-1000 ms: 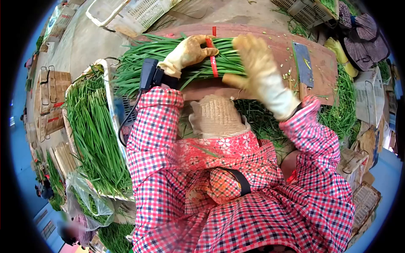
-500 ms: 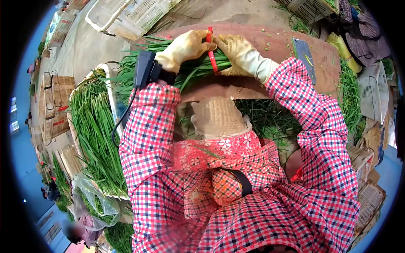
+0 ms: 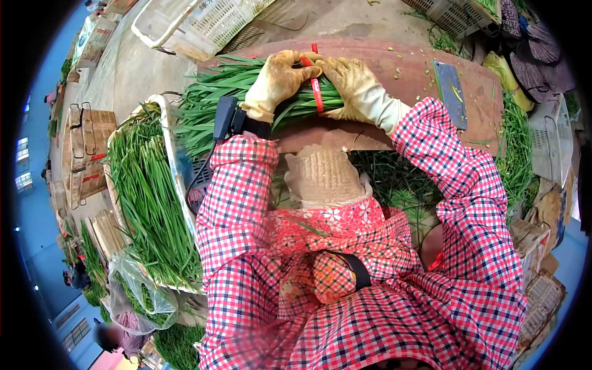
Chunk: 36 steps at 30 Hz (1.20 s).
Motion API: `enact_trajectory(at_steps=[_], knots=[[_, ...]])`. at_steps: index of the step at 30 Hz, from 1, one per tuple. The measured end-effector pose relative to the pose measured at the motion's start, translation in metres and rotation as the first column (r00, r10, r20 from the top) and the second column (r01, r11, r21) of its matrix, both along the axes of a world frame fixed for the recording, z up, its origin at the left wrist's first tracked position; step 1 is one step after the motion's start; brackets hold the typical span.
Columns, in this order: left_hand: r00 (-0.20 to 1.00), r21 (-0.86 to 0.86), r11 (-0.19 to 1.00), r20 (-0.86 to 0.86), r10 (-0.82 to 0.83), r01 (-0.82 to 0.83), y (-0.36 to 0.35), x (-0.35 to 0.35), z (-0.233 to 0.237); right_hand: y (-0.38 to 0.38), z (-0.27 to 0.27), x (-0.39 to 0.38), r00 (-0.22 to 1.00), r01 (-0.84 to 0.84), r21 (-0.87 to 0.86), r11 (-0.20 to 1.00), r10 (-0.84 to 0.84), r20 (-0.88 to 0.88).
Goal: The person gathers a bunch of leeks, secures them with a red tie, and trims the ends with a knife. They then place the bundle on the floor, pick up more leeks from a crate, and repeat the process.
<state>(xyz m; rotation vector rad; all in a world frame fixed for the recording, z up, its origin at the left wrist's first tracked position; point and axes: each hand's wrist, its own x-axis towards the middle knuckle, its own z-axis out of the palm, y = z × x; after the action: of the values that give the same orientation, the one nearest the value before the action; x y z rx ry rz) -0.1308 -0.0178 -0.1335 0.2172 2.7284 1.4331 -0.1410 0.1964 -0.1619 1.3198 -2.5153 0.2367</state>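
A bunch of long flat green leaves, looking like garlic chives point(image 3: 213, 92), lies across the reddish board point(image 3: 394, 132) in front of me. A strip of red tape point(image 3: 317, 95) goes over the bunch, and its upper end sticks up past my fingers. My left hand point(image 3: 277, 83), in a stained pale glove, pinches the tape near the top of the bunch. Gloved as well, my right hand point(image 3: 354, 86) curls round the bunch just right of the tape, its fingertips close to the left hand's. The underside of the bunch is hidden. A black device sits on my left wrist.
A flat grey metal blade point(image 3: 450, 95) lies on the board's right side. At left stands a white crate point(image 3: 165, 132) full of green leaves. Another pale crate point(image 3: 203, 24) is beyond the board. Loose greens lie below the board and at right. Other people are at the edges.
The view has shifted slightly, so most things appear a little lower and further right. The tape's free upper end now shows less above my left fingers. Both hands keep their hold.
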Motion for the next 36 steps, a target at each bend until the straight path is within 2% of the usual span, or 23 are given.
enact_trajectory(at_steps=[4, 7, 8, 11, 13, 15, 19, 20, 21, 23, 24, 27, 28, 30, 31, 32, 33, 35, 36], knots=[[1.000, 0.127, 0.992, 0.014, -0.020, 0.018, -0.001, 0.006, 0.009, 0.000, -0.003, 0.003, 0.998, 0.020, 0.013, 1.000, -0.019, -0.054], [0.949, 0.015, 0.996, -0.303, -0.084, 0.092, -0.003, 0.003, -0.005, 0.000, -0.001, 0.002, 0.999, 0.009, 0.012, 1.000, -0.008, -0.036], [0.869, -0.092, 0.992, -0.481, -0.115, 0.080, -0.002, -0.004, -0.010, 0.000, 0.000, 0.002, 1.000, -0.005, 0.000, 1.000, 0.005, -0.024], [0.761, -0.473, 0.880, -0.562, -0.325, 0.027, -0.001, -0.014, 0.002, 0.001, -0.003, 0.002, 1.000, -0.022, -0.038, 0.999, 0.021, -0.017], [0.932, -0.278, 0.960, -0.342, -0.120, 0.022, 0.004, -0.009, -0.005, 0.000, -0.008, 0.002, 0.998, -0.009, -0.068, 0.998, 0.004, -0.065], [0.970, -0.155, 0.986, -0.241, 0.021, -0.060, 0.000, -0.008, -0.018, -0.001, -0.002, 0.001, 1.000, 0.000, -0.003, 1.000, 0.000, -0.007], [0.982, -0.172, 0.982, -0.186, 0.043, -0.075, -0.002, -0.011, -0.016, -0.003, 0.015, 0.003, 0.974, 0.052, 0.048, 0.998, -0.061, 0.217], [0.986, -0.154, 0.985, -0.154, 0.058, -0.082, -0.001, -0.010, -0.016, 0.004, 0.028, -0.003, 0.869, 0.060, -0.039, 0.997, -0.033, 0.493], [0.990, -0.136, 0.987, -0.122, 0.073, -0.089, 0.000, -0.010, -0.016, 0.012, 0.035, -0.008, 0.682, 0.142, -0.263, 0.954, 0.098, 0.724], [0.989, -0.102, 0.990, -0.120, 0.087, -0.099, 0.003, -0.005, -0.009, 0.018, 0.046, -0.030, 0.483, 0.361, -0.406, 0.840, 0.204, 0.852], [0.986, -0.091, 0.991, -0.141, 0.088, -0.101, 0.003, -0.006, -0.014, 0.015, 0.049, -0.044, 0.562, 0.422, -0.360, 0.832, 0.072, 0.824], [0.980, -0.016, 0.996, -0.184, 0.079, -0.083, 0.004, -0.006, -0.017, -0.003, 0.041, -0.083, 0.658, 0.350, -0.154, 0.924, -0.126, 0.742], [0.977, -0.003, 0.997, -0.199, 0.077, -0.079, 0.004, -0.005, -0.019, -0.011, 0.032, -0.094, 0.721, 0.301, -0.131, 0.944, -0.136, 0.680], [0.977, 0.060, 0.994, -0.186, 0.106, -0.096, 0.007, -0.001, -0.020, -0.026, 0.029, -0.104, 0.667, 0.213, -0.107, 0.971, -0.064, 0.742], [0.973, 0.031, 0.993, -0.198, 0.114, -0.110, 0.008, 0.001, -0.019, -0.035, 0.034, -0.103, 0.634, 0.168, -0.099, 0.981, -0.031, 0.773], [0.987, 0.035, 0.994, -0.121, 0.110, -0.107, 0.008, 0.003, -0.017, -0.036, 0.041, -0.103, 0.559, 0.185, -0.020, 0.983, -0.088, 0.824], [0.994, 0.041, 0.994, -0.042, 0.105, -0.103, 0.009, 0.005, -0.012, -0.040, 0.037, -0.108, 0.514, 0.206, -0.061, 0.977, -0.055, 0.856], [0.989, 0.051, 0.994, -0.104, 0.106, -0.101, 0.011, 0.006, -0.010, -0.046, 0.027, -0.118, 0.418, 0.251, -0.128, 0.959, 0.011, 0.908], [0.986, 0.056, 0.994, -0.132, 0.105, -0.098, 0.012, 0.008, -0.011, -0.050, 0.035, -0.115, 0.480, 0.239, -0.136, 0.961, 0.004, 0.877]])
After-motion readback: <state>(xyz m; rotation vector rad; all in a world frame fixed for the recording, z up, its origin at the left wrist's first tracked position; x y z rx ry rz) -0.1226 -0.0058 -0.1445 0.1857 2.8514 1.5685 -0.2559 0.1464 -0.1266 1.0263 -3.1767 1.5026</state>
